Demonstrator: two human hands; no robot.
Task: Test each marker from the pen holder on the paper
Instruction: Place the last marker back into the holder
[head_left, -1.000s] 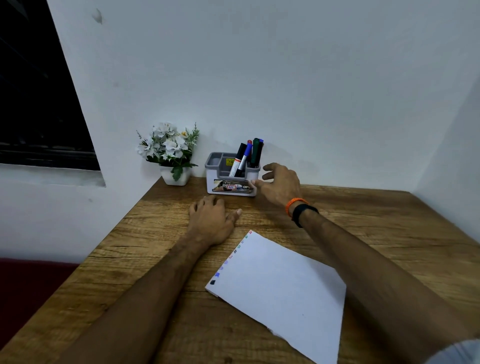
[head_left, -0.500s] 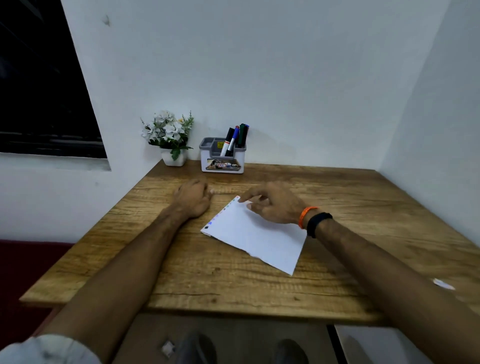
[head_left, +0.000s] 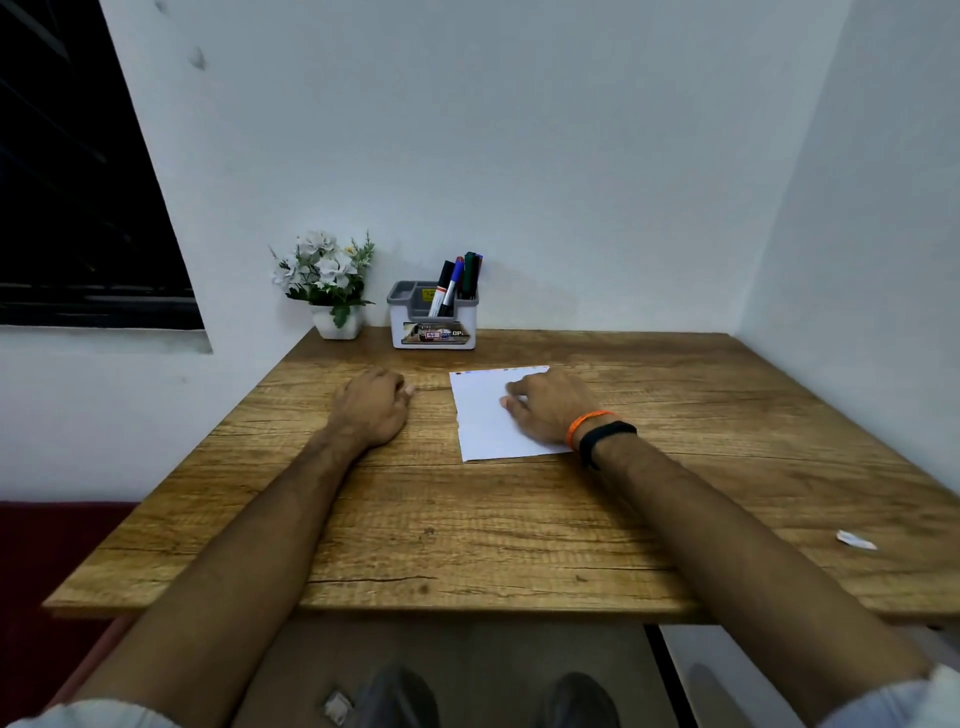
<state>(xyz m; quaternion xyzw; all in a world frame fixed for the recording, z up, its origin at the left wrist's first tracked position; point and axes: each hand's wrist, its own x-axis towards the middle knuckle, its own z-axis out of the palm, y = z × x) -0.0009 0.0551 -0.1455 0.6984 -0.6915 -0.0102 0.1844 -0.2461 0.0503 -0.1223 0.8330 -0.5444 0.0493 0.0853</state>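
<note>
A white and grey pen holder (head_left: 434, 325) stands at the back of the wooden table (head_left: 467, 530) against the wall, with several markers (head_left: 457, 283) upright in it. A white sheet of paper (head_left: 480, 415) lies in front of it, coloured marks along its far edge. My right hand (head_left: 545, 408) rests flat on the paper, fingers spread, holding nothing. My left hand (head_left: 371, 408) lies on the bare table to the left of the paper with its fingers curled under, holding nothing.
A small white pot of white flowers (head_left: 332, 291) sits left of the holder. A scrap of paper (head_left: 856, 540) lies near the table's right edge. Walls close the back and right; a dark window is at left.
My right hand came back from the pen holder onto the paper and turned the sheet square to the table edge. The view pulled back. My left hand stayed put.
</note>
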